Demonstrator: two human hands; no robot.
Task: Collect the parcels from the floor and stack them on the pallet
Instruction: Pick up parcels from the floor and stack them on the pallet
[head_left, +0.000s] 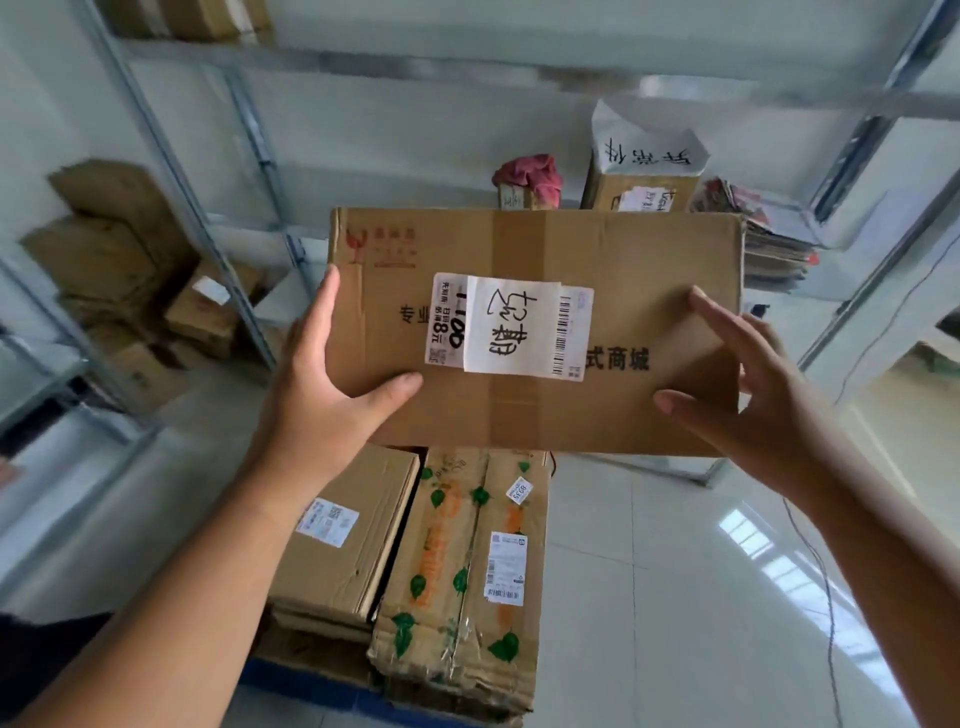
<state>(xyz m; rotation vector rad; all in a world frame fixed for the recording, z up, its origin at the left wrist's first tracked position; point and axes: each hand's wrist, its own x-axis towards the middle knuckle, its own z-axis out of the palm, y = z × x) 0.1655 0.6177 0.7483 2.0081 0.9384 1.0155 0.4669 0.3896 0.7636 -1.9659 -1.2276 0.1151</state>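
Observation:
I hold a wide brown parcel (623, 260) with a white handwritten label in the air in front of me. My left hand (322, 395) grips its left end, thumb on the top face and fingers along the side. My right hand (748, 395) lies with straight, spread fingers and thumb against its right end. Below the parcel, a plain carton (343, 540) and a carton printed with green leaves (457, 571) are stacked side by side on other flattened boxes. Under them shows the pallet's blue edge (306, 678).
Metal shelving (171, 156) on the left holds several brown boxes (114, 249). Behind the parcel are a red cloth bundle (530, 176), a taped box with a white sheet (644, 166) and a pile of papers (769, 244). A thin cable (826, 597) runs over the glossy tiled floor (675, 597).

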